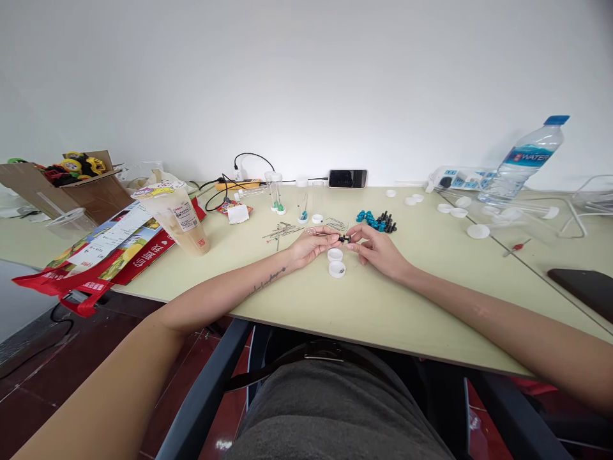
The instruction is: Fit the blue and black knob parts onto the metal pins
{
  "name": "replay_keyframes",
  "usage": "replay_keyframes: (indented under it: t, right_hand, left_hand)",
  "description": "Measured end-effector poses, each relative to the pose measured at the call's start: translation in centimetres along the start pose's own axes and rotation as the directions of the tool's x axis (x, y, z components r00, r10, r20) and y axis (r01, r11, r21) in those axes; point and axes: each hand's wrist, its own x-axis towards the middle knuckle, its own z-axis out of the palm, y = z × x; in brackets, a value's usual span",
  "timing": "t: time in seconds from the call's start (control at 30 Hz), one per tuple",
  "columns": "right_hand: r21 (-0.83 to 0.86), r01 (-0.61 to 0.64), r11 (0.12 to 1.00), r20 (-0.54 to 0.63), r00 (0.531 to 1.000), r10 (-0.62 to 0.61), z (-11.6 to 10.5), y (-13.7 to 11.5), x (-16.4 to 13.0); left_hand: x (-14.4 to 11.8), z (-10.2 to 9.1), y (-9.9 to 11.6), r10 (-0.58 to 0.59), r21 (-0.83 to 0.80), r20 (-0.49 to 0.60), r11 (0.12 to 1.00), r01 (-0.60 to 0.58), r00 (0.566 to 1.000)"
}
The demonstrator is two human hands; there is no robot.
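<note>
My left hand [313, 247] and my right hand [376, 251] meet above the table, fingers pinched. Between their fingertips is a small black spool-shaped part [344, 239], gripped from both sides; its exact kind is too small to tell. Just below it stand two round white caps, the upper cap [334, 255] and the lower cap [336, 269], which has tiny metallic bits inside. Behind my right hand lies a pile of teal parts [366, 220] beside similar black parts [389, 222]. Thin metal rods [282, 230] lie scattered behind my left hand.
Clear tubes [275, 195] and a phone [347, 178] stand along the wall. On the left are a drink cup [179, 220], red bags [138, 255] and a cardboard box [90, 197]. A water bottle [524, 160], white caps and a power strip [460, 180] occupy the right.
</note>
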Motion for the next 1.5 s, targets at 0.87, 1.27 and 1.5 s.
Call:
replay_keyframes:
  t: [0.87, 1.27, 1.5]
  right_hand:
    - [0.024, -0.001, 1.0, -0.008, 1.0, 0.001, 0.02, 0.07, -0.01]
    - [0.002, 0.014, 1.0, -0.001, 1.0, -0.014, -0.04, 0.15, -0.03]
    - [0.011, 0.012, 1.0, -0.003, 1.0, -0.012, -0.01, 0.29, 0.06]
  left_hand:
    - [-0.02, -0.11, -0.04, 0.003, 0.003, 0.009, 1.0, -0.003, 1.0]
    - [0.06, -0.23, -0.06, 0.002, 0.0, 0.018, 1.0, -0.002, 1.0]
    - [-0.03, -0.14, -0.05, -0.001, 0.0, 0.012, 1.0, 0.001, 1.0]
